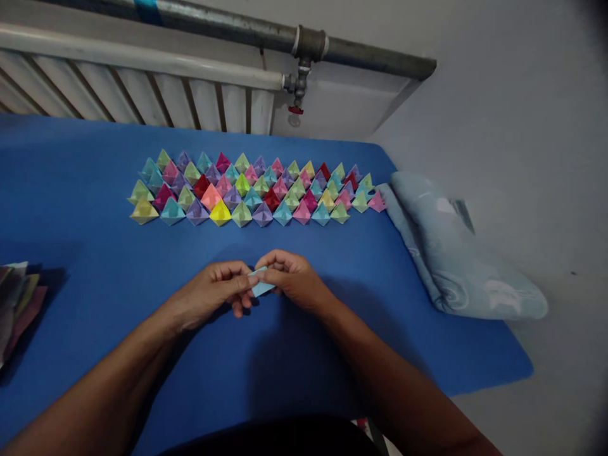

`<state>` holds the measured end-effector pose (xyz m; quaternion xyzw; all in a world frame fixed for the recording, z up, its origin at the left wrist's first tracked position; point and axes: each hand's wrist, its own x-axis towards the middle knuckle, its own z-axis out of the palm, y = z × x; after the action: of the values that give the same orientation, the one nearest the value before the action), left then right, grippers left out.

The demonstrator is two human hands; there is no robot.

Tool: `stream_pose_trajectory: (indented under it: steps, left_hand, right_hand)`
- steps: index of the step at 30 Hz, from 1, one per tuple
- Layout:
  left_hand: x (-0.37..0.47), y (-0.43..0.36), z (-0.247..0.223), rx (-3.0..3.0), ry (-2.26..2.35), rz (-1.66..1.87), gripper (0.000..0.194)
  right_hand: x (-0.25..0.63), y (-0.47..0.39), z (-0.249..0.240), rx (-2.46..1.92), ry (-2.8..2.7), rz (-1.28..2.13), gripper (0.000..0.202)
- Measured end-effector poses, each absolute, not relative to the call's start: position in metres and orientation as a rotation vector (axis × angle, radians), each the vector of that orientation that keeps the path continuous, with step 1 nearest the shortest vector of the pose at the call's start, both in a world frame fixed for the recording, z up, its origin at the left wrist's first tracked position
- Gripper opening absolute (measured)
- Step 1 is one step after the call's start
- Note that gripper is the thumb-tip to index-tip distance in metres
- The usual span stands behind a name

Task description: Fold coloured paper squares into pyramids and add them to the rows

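Observation:
Between my two hands is a small folded piece of light blue paper (263,288), held above the blue surface (199,380). My left hand (223,286) pinches its left edge between thumb and fingers. On the other side my right hand (292,277) grips the upper right part, thumb laid across the top. The fingers cover much of the paper, so its full folded shape is hidden. Beyond my hands stand several rows of small folded paper boats (242,215) in many colours, including yellow, purple, green, pink, red and blue.
A stack of coloured paper sheets (21,310) lies at the left edge. On the right is a folded light blue blanket (465,253) against the wall. A white radiator (166,95) and a metal pipe (370,57) with a red-handled valve (295,110) run along the back.

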<state>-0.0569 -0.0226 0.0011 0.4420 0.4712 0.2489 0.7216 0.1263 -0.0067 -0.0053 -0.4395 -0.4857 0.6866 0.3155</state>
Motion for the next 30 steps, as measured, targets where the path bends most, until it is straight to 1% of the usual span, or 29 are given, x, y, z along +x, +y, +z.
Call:
stream_pose_trajectory:
  steps: [5, 8, 10, 12, 14, 17, 20, 26, 30]
  left_hand:
    - [-0.054, -0.025, 0.003, 0.98, 1.143, 0.703, 0.038]
    - [-0.054, -0.027, 0.002, 1.058, 1.187, 0.651, 0.038]
    - [-0.057, -0.027, 0.001, 1.231, 1.292, 0.699, 0.033]
    - [-0.062, -0.028, 0.0, 1.506, 1.387, 0.839, 0.026]
    - [-0.067, -0.027, -0.002, 1.83, 1.337, 0.94, 0.019]
    - [-0.071, -0.027, -0.008, 2.243, 1.102, 0.85, 0.02]
    - [-0.071, -0.029, -0.017, 2.448, 1.007, 0.732, 0.022]
    - [-0.067, -0.035, -0.021, 2.451, 0.989, 0.654, 0.023]
    - [-0.064, -0.036, -0.019, 2.385, 0.964, 0.636, 0.031]
  right_hand:
    - [0.125, -0.008, -0.004, -1.209, -1.243, 1.776, 0.035]
    - [0.124, -0.009, -0.006, -1.185, -1.261, 1.761, 0.034]
    - [0.123, -0.009, -0.008, -1.179, -1.28, 1.736, 0.03]
    - [0.123, -0.009, -0.01, -1.188, -1.297, 1.72, 0.027]
    - [0.123, -0.008, -0.011, -1.21, -1.312, 1.711, 0.025]
    - [0.123, -0.009, -0.012, -1.295, -1.42, 1.674, 0.021]
    - [0.123, -0.013, -0.013, -1.427, -1.647, 1.534, 0.015]
    - [0.122, -0.02, -0.009, -1.473, -2.039, 1.168, 0.008]
    - [0.123, -0.023, -0.001, -1.479, -2.185, 1.023, 0.005]
